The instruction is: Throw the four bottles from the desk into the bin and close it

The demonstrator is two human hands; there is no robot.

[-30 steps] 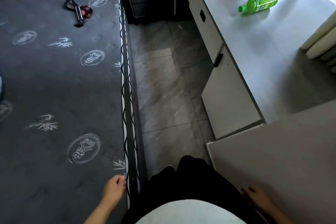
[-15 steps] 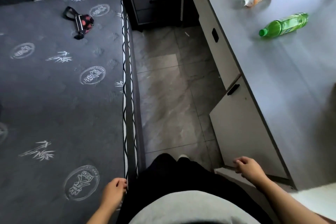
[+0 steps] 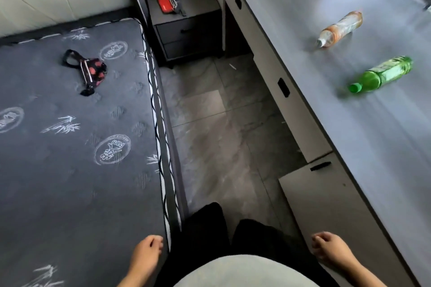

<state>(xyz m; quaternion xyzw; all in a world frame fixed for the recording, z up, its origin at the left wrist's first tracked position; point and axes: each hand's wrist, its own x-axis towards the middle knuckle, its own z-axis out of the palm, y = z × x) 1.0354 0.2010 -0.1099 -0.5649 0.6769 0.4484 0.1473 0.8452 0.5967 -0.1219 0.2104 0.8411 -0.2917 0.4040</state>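
We stand in the narrow floor strip between the bed (image 3: 70,147) and the desk (image 3: 384,147), looking down. Both hands hang low and hold nothing: the left hand (image 3: 145,255) sits at the bed's edge with its fingers loosely curled, and the right hand (image 3: 332,250) hovers by the desk's front corner, fingers also loosely curled.

Only two bottles show on the desk. The green bottle (image 3: 382,74) lies on its side, its cap pointing toward the desk's front edge. The orange bottle (image 3: 341,29) lies on its side farther along the desk, well apart from the green one, its pale cap end also turned toward the front edge. The other two bottles and the bin are out of view, so we cannot say where they are or how many are already thrown away.

We judge both to be thin plastic drink bottles, light and a little springy under pressure; whether any liquid is left inside we cannot tell. Lying flat on a smooth top, they will likely roll if nudged sideways. We would take each around the middle of the body, fingers over the top and thumb underneath, or pinch the neck just behind the cap. The green bottle is nearer our right hand.
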